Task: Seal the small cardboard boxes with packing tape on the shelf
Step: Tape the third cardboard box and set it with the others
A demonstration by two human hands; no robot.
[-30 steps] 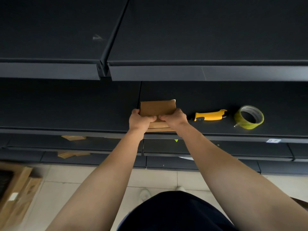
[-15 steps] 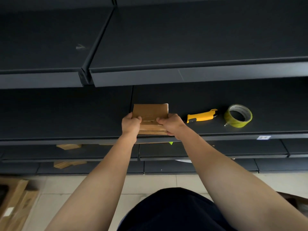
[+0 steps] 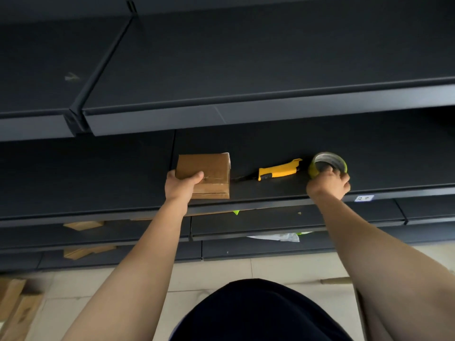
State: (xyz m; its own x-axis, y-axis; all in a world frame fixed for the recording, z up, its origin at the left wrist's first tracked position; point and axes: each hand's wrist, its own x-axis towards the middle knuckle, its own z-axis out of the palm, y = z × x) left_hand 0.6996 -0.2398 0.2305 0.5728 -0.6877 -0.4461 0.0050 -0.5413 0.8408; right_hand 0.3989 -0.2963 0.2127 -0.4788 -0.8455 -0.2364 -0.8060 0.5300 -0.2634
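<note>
The step in hand looked like fetching the tape, with sealing itself not yet begun. The small cardboard box (image 3: 209, 168) sat on the dark middle shelf (image 3: 98, 183), close to its near edge and just right of the seam between two shelf panels, flaps folded down so that a thin slit showed along its near side. The left hand (image 3: 183, 184) held the box at its near left corner, its grip closed there with the thumb laid across the top face and the other fingers hidden beneath or behind the corner. Well to the right, the right hand (image 3: 328, 184) had its grip curled round the near rim of the roll of packing tape (image 3: 341, 162), which stood tilted towards the camera; whether the roll had left the shelf could not be told. A yellow utility knife (image 3: 279, 169) lay flat between box and roll, touching neither. No loose end of tape was visible, and whether any strip already lay on the box top was unclear. The next move probably called for carrying the roll leftward over the knife to the box, finding and peeling the free end, and pressing it across the flap seam while the left hand kept the light box from sliding on the smooth shelf.
</note>
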